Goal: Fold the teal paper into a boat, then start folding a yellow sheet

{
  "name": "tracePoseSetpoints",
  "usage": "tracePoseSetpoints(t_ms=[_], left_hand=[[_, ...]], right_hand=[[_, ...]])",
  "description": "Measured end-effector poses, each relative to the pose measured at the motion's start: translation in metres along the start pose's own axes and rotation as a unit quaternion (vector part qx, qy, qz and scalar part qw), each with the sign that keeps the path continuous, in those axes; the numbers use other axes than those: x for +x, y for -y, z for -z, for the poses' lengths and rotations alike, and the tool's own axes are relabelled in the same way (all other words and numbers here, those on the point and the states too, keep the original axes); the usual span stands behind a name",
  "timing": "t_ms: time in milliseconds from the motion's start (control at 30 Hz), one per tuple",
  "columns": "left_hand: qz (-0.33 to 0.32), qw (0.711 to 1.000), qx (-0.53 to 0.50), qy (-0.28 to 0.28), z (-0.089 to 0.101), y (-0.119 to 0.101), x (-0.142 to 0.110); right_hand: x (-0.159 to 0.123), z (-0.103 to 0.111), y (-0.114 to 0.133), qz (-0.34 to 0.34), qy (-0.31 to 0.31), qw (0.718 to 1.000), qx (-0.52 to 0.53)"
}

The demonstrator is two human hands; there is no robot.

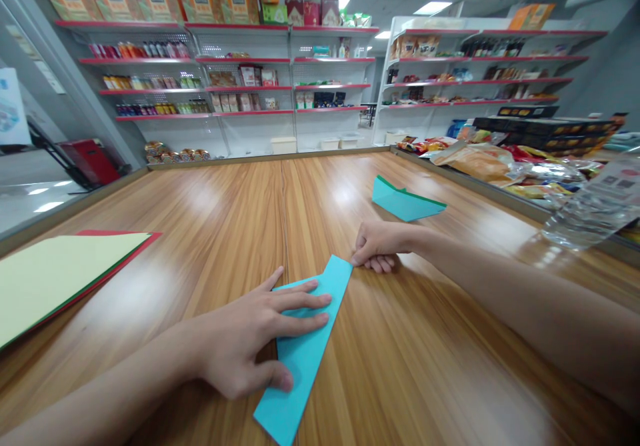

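A folded sheet of light blue paper (307,359) lies slantwise on the wooden table in front of me. Its right side is one long straight edge, and a narrow end sticks out at the top. My left hand (250,333) is flat on it with the fingers spread, covering part of its left side. At the paper's upper right corner is my right hand (377,243), its fingers curled closed and its thumb side touching the corner. Farther back rests another folded blue paper piece (405,201) with a green edge.
Left on the table (225,199) is a stack of pale yellow, green and red paper sheets (70,266). A clear plastic bottle (590,206) stands at the right edge, beside heaped snack packets (500,159). Stocked shelves (240,59) line the back.
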State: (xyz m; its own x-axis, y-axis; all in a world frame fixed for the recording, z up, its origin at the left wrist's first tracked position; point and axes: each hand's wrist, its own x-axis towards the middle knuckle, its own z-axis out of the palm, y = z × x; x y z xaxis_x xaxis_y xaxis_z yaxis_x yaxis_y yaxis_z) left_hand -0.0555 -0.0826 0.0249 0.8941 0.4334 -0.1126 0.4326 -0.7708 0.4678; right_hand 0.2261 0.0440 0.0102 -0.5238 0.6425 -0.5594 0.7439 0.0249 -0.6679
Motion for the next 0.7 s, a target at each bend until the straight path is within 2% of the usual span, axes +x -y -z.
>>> tracePoseSetpoints(t_ms=[167, 233, 400, 533, 700], left_hand=[[-0.001, 1.0, -0.001, -0.007, -0.002, 0.003, -0.001], [-0.005, 1.0, -0.001, -0.007, -0.002, 0.003, -0.001], [-0.006, 1.0, 0.005, -0.004, 0.002, 0.002, 0.001], [0.002, 1.0, 0.014, 0.002, 0.004, 0.001, 0.002], [-0.001, 1.0, 0.007, 0.0, 0.004, 0.001, 0.003]], right_hand=[[-0.001, -0.001, 0.001, 0.019, -0.032, 0.999, -0.005], [-0.005, -0.009, 0.007, 0.042, -0.006, 0.999, -0.002], [-0.02, -0.049, 0.035, 0.051, 0.135, 0.989, -0.038], [-0.026, -0.07, 0.048, 0.038, 0.133, 0.989, -0.047], [-0.023, -0.067, 0.044, 0.029, 0.138, 0.99, -0.026]])
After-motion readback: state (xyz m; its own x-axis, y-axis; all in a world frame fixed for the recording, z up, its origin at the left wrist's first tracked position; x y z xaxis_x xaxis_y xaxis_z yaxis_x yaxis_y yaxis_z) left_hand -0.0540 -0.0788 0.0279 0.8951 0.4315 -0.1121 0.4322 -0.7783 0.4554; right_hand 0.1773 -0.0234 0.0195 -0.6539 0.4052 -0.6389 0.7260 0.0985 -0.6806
